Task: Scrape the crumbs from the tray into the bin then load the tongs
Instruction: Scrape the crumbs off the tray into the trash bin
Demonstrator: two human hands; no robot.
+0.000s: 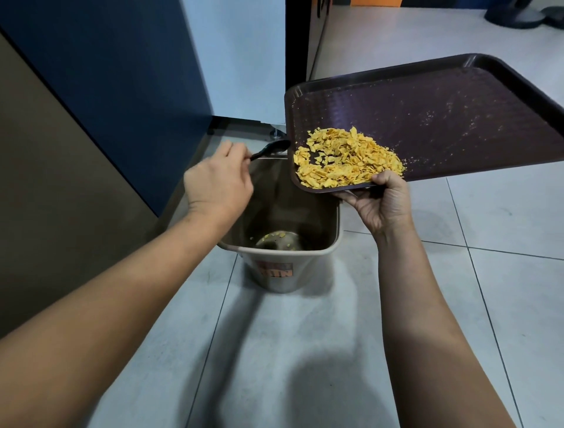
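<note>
Floor (503, 259): pale grey tiles with dark grout lines, catching soft shadows. Blue panel (106, 76) standing at left, beside a tan panel (45, 198). White wall (238, 55) showing behind. Dark vertical post (297, 39) rising at centre. Orange strip (375, 2) showing at top edge.

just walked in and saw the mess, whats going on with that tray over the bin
A person is clearing a dark tray into a bin on the floor. The right hand grips the tray's near edge and tilts it over the bin. Yellow crumbs are heaped in its low corner. The left hand holds a black spoon beside that corner. A few crumbs already lie in the bin.
</note>
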